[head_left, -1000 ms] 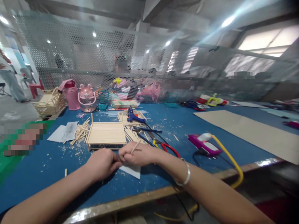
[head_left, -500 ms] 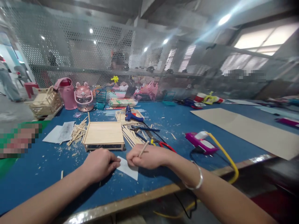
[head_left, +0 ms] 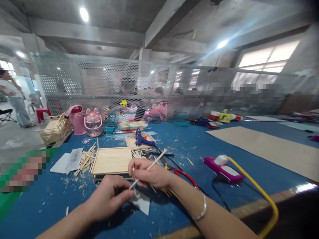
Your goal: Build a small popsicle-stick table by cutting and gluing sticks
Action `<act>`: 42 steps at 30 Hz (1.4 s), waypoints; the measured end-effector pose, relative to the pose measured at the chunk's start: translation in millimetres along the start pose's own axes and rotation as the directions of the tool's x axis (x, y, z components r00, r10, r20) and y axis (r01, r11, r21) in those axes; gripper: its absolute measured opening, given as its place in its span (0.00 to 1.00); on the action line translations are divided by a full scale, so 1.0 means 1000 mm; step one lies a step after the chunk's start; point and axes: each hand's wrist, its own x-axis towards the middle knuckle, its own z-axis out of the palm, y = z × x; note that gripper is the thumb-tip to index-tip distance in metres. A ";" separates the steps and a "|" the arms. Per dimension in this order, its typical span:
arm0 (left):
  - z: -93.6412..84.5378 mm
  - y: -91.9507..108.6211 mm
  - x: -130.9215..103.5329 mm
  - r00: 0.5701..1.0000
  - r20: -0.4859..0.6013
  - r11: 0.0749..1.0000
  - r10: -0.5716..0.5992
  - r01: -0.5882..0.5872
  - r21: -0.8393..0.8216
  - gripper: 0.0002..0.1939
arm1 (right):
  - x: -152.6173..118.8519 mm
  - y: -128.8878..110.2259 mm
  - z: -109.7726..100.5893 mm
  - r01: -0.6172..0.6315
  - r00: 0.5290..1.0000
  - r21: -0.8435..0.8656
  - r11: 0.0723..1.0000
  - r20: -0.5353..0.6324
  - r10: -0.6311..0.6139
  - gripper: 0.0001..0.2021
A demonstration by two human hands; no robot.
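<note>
A thin wooden stick [head_left: 157, 159] slants up to the right across my two hands. My left hand [head_left: 109, 196] pinches its lower end between thumb and fingers. My right hand [head_left: 149, 173] is closed around the stick higher up, fingers curled. Beneath the hands, a small piece of white paper [head_left: 142, 203] lies on the blue table, partly covered by them. Just behind my hands stands a small wooden stick frame with a flat slatted top [head_left: 113, 161], one post rising at its back left corner. Loose wooden sticks [head_left: 87, 159] lie in a pile to its left.
Pliers with red handles [head_left: 185, 176] and a blue glue gun [head_left: 144, 140] lie behind my right hand. A purple power strip [head_left: 224, 171] with a yellow cable [head_left: 259, 192] is at right. Pink bottles [head_left: 77, 121] stand at the back left. A cardboard sheet [head_left: 261, 146] lies at right.
My right hand has lifted, and the stick now spans both hands. My left hand has gone from the paper's edge to the stick's lower end. The view has tilted upward.
</note>
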 end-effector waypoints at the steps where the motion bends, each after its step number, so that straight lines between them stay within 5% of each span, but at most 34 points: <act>1: 0.001 0.000 0.001 0.999 -0.025 0.999 -0.036 0.035 -0.013 0.17 | -0.001 0.003 0.000 0.010 1.000 0.026 1.000 -0.017 -0.010 0.06; 8: 0.004 -0.002 0.002 0.983 -0.161 0.996 -0.089 0.086 -0.026 0.16 | 0.002 0.012 0.008 0.080 0.982 0.046 0.996 -0.172 -0.071 0.19; 13: -0.003 -0.004 0.000 0.998 0.014 0.959 -0.057 0.051 0.277 0.13 | -0.009 0.004 -0.002 0.018 0.973 -0.159 0.987 -0.226 -0.054 0.15; 20: -0.005 -0.008 -0.004 0.986 0.168 0.868 -0.020 -0.066 0.493 0.15 | -0.016 -0.002 -0.008 -0.130 0.990 -0.379 0.916 -0.098 0.100 0.07; 27: 0.003 -0.006 -0.006 0.965 0.262 0.750 -0.025 -0.156 0.643 0.13 | -0.005 0.010 0.009 -0.010 0.998 -0.694 0.720 -0.052 -0.036 0.09; 32: 0.004 -0.007 -0.006 0.950 0.311 0.721 0.038 -0.242 0.650 0.11 | -0.005 0.014 0.011 0.035 0.997 -0.754 0.656 -0.016 -0.071 0.09; 42: 0.008 -0.010 -0.007 0.956 0.273 0.775 0.112 -0.256 0.578 0.14 | -0.003 0.015 0.008 -0.017 0.997 -0.717 0.696 -0.067 -0.044 0.10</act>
